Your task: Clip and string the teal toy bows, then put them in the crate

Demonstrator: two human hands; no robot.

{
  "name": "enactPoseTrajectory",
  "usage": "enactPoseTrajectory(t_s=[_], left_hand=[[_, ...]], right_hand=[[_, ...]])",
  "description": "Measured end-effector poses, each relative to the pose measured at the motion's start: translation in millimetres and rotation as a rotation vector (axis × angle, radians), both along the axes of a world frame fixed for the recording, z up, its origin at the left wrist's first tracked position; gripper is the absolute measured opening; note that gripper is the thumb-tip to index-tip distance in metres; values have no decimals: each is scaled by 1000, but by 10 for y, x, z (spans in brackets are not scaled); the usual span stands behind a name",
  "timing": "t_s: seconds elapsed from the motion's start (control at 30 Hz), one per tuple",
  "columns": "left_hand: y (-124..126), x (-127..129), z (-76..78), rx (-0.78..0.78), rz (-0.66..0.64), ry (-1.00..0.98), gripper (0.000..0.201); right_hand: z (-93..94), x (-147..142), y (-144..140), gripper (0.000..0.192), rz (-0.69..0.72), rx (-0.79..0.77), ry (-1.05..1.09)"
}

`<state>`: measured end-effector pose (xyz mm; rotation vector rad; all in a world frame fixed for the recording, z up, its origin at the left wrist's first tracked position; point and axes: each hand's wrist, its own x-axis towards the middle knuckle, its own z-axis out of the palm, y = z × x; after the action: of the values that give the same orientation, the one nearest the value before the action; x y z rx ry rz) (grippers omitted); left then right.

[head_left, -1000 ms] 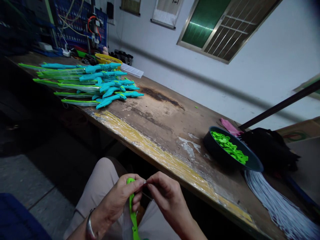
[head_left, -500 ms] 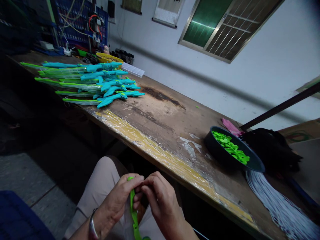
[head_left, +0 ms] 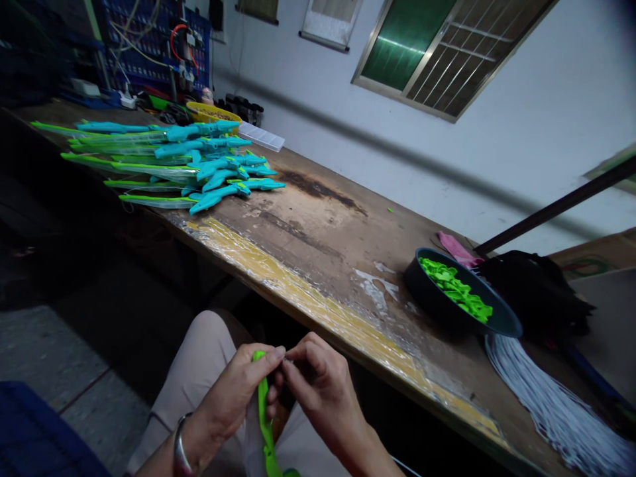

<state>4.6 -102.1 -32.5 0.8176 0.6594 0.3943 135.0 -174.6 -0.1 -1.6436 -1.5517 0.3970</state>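
Two hands work one green plastic strip over the lap, in front of a long wooden table.

At far left lies one pile of teal and green toy swords (head_left: 169, 162); their number cannot be counted. Low in the middle, the left hand (head_left: 233, 397) closes its fingers around the green strip (head_left: 263, 414), which runs down between the knees. The right hand (head_left: 318, 384) pinches at the strip's top end, fingertips touching the left thumb. Farther right, on the table (head_left: 318, 238), one dark bowl (head_left: 437, 308) holds many green pieces (head_left: 454, 291); beyond it lies one bundle of white cords (head_left: 551, 404).

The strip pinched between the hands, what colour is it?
Bright lime green strip, seen in the head view.
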Motion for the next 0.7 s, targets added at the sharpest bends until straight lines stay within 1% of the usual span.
enactPoseTrajectory(t_s=[0.1,0.27,0.4,0.5,0.57,0.63,0.7], left_hand=[[-17,6,-4,43,9,22,47],[-50,8,-80,125,55,31,43],[-39,10,-108,89,80,55,44],[-2,21,-88,42,135,72,44],[15,27,-74,10,148,77,46],[18,30,-70,-7,142,82,47],[12,32,-77,3,140,73,47]], right_hand=[[-23,-11,-12,13,-10,49,-57],[-56,-63,-21,14,-22,78,-136],[-65,8,-50,13,10,71,-155],[-15,136,-104,16,-46,98,-107],[48,191,-145,13,-71,93,-67],[106,183,-172,8,-42,65,-43],[124,116,-169,18,14,21,-40]])
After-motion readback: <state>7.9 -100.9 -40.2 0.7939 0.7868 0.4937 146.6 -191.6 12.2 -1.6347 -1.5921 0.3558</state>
